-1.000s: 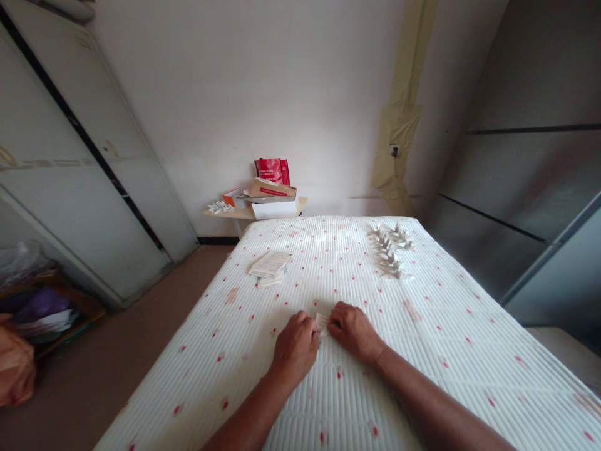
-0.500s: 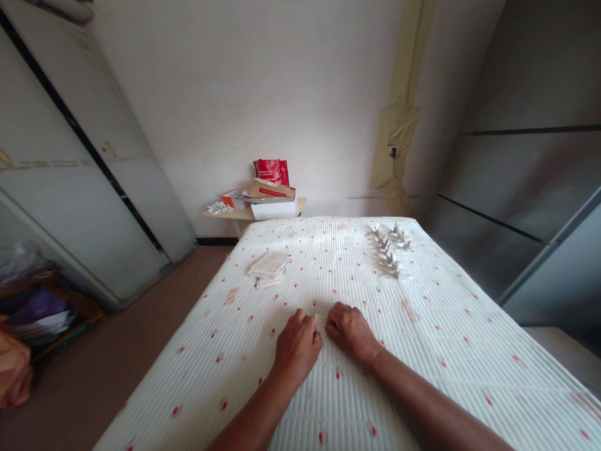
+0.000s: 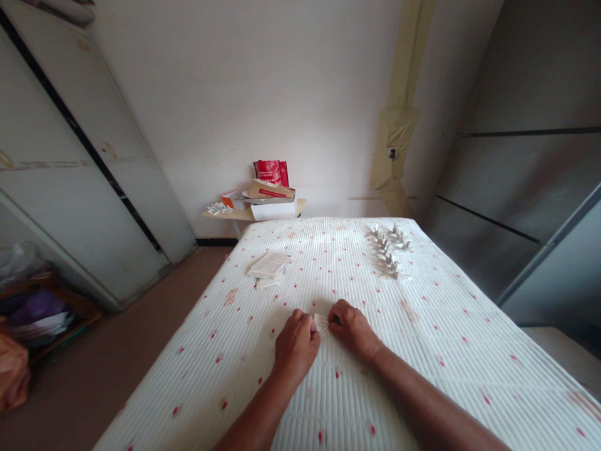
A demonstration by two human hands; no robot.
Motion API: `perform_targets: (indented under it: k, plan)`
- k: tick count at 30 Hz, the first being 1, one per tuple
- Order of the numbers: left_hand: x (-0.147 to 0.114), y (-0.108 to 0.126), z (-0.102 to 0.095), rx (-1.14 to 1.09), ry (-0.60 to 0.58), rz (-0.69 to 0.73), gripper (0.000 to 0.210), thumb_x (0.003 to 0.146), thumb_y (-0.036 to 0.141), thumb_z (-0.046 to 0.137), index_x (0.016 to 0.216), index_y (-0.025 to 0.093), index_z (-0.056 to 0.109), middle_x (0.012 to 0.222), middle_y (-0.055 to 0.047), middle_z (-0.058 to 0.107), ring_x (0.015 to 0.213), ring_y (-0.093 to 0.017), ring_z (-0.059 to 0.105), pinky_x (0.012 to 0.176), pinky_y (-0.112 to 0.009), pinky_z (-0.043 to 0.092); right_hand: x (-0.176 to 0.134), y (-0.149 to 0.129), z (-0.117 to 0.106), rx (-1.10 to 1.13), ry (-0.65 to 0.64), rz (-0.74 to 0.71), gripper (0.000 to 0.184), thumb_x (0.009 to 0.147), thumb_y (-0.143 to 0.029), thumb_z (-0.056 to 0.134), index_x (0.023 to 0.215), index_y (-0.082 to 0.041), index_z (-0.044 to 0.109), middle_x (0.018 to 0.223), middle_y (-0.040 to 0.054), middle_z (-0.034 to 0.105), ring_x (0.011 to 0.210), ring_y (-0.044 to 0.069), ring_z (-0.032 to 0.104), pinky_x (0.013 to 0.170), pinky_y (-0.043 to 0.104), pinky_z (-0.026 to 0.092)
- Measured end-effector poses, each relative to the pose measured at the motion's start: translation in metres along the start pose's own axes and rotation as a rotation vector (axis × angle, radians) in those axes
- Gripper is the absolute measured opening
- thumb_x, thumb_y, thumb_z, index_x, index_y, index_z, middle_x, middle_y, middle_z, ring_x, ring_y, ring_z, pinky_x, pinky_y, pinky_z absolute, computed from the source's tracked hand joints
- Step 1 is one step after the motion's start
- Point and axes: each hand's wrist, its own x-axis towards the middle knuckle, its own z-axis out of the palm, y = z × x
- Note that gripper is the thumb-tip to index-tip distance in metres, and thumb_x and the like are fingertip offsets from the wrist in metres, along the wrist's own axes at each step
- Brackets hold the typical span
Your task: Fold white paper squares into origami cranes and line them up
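Observation:
Between my two hands is a small piece of printed paper, close to the surface of the white bed cover. My left hand grips its left side, fingers curled and thumb pressed in. At the paper's right edge, my right hand has its fingers bent together in a pinch. Most of the paper's edges are hidden by the fingers. A stack of printed paper sheets lies farther off to the left. Several folded paper cranes stand in rows at the far right of the bed.
The white ribbed bed cover has red spots. Beyond its far edge, a small table carries a white box, a red bag and small white pieces. Cabinets flank both sides.
My right hand has shifted slightly, and a little more of the paper shows between my hands. The paper stack and the cranes stay where they were.

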Motion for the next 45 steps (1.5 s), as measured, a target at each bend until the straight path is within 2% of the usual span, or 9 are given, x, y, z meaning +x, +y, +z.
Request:
perform_targets:
  k: [4, 7, 11, 17, 26, 29, 34, 45]
  plan:
    - [0.0, 0.0, 0.002, 0.006, 0.005, -0.009, 0.007, 0.076, 0.014, 0.05, 0.075, 0.02, 0.053, 0.085, 0.0, 0.052, 0.082, -0.012, 0.051, 0.068, -0.023, 0.035, -0.001, -0.001, 0.0, 0.089, 0.021, 0.026, 0.012, 0.07, -0.007, 0.049, 0.072, -0.016, 0.056, 0.082, 0.0013, 0.053, 0.072, 0.011, 0.052, 0.065, 0.021, 0.036]
    - [-0.001, 0.001, 0.003, 0.02, 0.006, -0.019, 0.006, 0.076, 0.015, 0.05, 0.076, 0.02, 0.053, 0.087, 0.001, 0.053, 0.083, -0.012, 0.051, 0.068, -0.023, 0.035, -0.003, -0.005, 0.004, 0.052, 0.064, 0.052, 0.011, 0.069, -0.012, 0.054, 0.078, -0.017, 0.055, 0.087, 0.0023, 0.054, 0.08, 0.014, 0.052, 0.072, 0.025, 0.036]
    - [0.0, 0.002, 0.002, 0.034, -0.009, -0.041, 0.005, 0.077, 0.016, 0.051, 0.077, 0.021, 0.054, 0.088, 0.0, 0.053, 0.084, -0.012, 0.052, 0.068, -0.023, 0.035, -0.004, -0.008, 0.011, -0.015, 0.084, 0.067, 0.018, 0.067, -0.016, 0.059, 0.084, -0.019, 0.052, 0.092, 0.0027, 0.054, 0.089, 0.018, 0.051, 0.076, 0.029, 0.035]
    - [0.0, 0.003, 0.001, 0.048, -0.027, -0.05, 0.004, 0.078, 0.017, 0.051, 0.077, 0.02, 0.054, 0.089, 0.0, 0.053, 0.084, -0.012, 0.052, 0.067, -0.023, 0.036, -0.001, -0.003, 0.013, 0.011, 0.046, 0.07, 0.028, 0.064, -0.011, 0.054, 0.091, -0.02, 0.05, 0.098, 0.0033, 0.053, 0.094, 0.018, 0.051, 0.079, 0.03, 0.036]
    - [0.001, 0.002, 0.002, 0.034, -0.015, -0.036, 0.003, 0.076, 0.017, 0.052, 0.076, 0.02, 0.054, 0.088, 0.0, 0.053, 0.083, -0.012, 0.052, 0.067, -0.022, 0.036, 0.0, 0.007, 0.007, 0.123, 0.028, 0.041, 0.039, 0.06, -0.001, 0.047, 0.094, -0.019, 0.051, 0.097, 0.0027, 0.053, 0.086, 0.014, 0.052, 0.076, 0.026, 0.039]
    - [0.001, 0.003, 0.002, 0.05, -0.021, -0.046, 0.004, 0.077, 0.017, 0.052, 0.076, 0.02, 0.054, 0.088, 0.001, 0.053, 0.083, -0.012, 0.052, 0.068, -0.022, 0.036, -0.002, 0.002, 0.006, 0.125, 0.044, 0.051, 0.036, 0.063, -0.003, 0.047, 0.095, -0.018, 0.051, 0.096, 0.003, 0.053, 0.079, 0.013, 0.053, 0.073, 0.026, 0.04]
    - [0.001, 0.004, -0.001, 0.052, -0.047, -0.062, 0.004, 0.077, 0.018, 0.052, 0.077, 0.02, 0.055, 0.089, 0.0, 0.054, 0.084, -0.012, 0.053, 0.067, -0.022, 0.036, -0.002, -0.003, 0.009, 0.053, 0.057, 0.055, 0.027, 0.066, -0.011, 0.054, 0.092, -0.02, 0.053, 0.099, 0.0033, 0.053, 0.094, 0.018, 0.052, 0.082, 0.03, 0.037]
    - [0.002, -0.003, -0.006, -0.035, -0.068, -0.072, 0.009, 0.077, 0.012, 0.052, 0.074, 0.02, 0.054, 0.085, 0.003, 0.054, 0.079, -0.009, 0.053, 0.067, -0.021, 0.033, 0.0, 0.002, 0.01, 0.038, 0.004, 0.047, 0.028, 0.066, -0.012, 0.053, 0.093, -0.02, 0.054, 0.101, 0.0034, 0.053, 0.095, 0.017, 0.051, 0.081, 0.029, 0.036]
